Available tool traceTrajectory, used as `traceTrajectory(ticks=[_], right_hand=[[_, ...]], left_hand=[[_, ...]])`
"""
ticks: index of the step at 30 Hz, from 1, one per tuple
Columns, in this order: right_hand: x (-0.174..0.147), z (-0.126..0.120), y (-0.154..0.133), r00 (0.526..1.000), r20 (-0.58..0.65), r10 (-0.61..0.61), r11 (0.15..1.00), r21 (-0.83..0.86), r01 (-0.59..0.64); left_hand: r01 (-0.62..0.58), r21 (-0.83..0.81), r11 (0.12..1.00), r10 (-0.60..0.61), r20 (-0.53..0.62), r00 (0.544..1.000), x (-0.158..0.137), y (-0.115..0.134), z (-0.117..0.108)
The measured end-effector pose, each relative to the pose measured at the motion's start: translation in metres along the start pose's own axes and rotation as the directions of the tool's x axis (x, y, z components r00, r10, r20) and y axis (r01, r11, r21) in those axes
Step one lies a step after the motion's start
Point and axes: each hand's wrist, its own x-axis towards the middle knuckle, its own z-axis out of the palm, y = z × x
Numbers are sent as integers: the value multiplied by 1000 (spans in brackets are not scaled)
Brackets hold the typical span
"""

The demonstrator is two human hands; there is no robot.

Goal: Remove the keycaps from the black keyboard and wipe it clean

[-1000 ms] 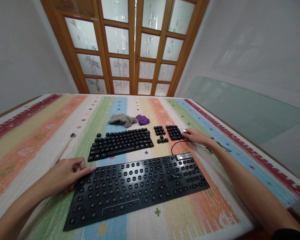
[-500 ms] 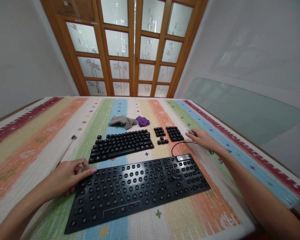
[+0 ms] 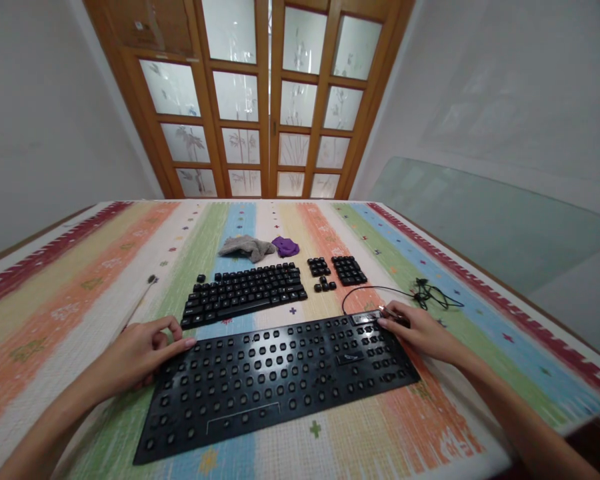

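A black keyboard base (image 3: 260, 373) with its keycaps off lies slightly tilted across the striped cloth. My left hand (image 3: 147, 350) is closed at its upper left corner, thumb on top and the other fingers curled by the edge. At the upper right corner, my right hand (image 3: 420, 330) is closed around a small silvery metal tool (image 3: 391, 312), whose kind I cannot make out; the thumb reaches the keyboard's edge. Behind the base, black keycaps (image 3: 245, 292) are laid out in keyboard order, with smaller keycap groups (image 3: 349, 269) to the right.
A grey cloth (image 3: 247, 247) and a purple cloth (image 3: 285, 246) lie behind the keycaps. To the left rests a thin brush (image 3: 141, 298) with a dark tip. The keyboard's cable (image 3: 430, 295) is bundled at the right. Wooden glazed doors (image 3: 270, 133) stand beyond the table.
My right hand has come toward me and left, from beside the keycaps to the keyboard's upper right corner, carrying the metal tool. The cable bundle now shows fully. My left hand stays at its corner.
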Motion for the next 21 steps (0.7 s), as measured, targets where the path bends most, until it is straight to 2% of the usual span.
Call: traceTrajectory(ticks=[5, 10, 12, 14, 17, 21], right_hand=[[4, -1, 0, 999, -45, 7, 998, -57, -10], [7, -9, 3, 999, -32, 30, 999, -31, -31], [9, -12, 11, 996, -71, 52, 997, -45, -55], [11, -12, 23, 986, -159, 57, 987, -137, -80], [11, -6, 42, 964, -266, -20, 950, -305, -64], [6, 7, 52, 947, -282, -157, 868, -497, -4]], left_hand=[[-24, 25, 999, 26, -48, 999, -2, 8, 3], [-71, 132, 989, 93, -162, 982, 1, 14, 6], [-82, 169, 982, 115, -194, 974, 2, 14, 6], [-96, 193, 976, 134, -194, 972, 3, 13, 6], [-117, 208, 971, 156, -180, 971, 2, 12, 6], [-138, 205, 969, 176, -181, 968, -1, 17, 5]])
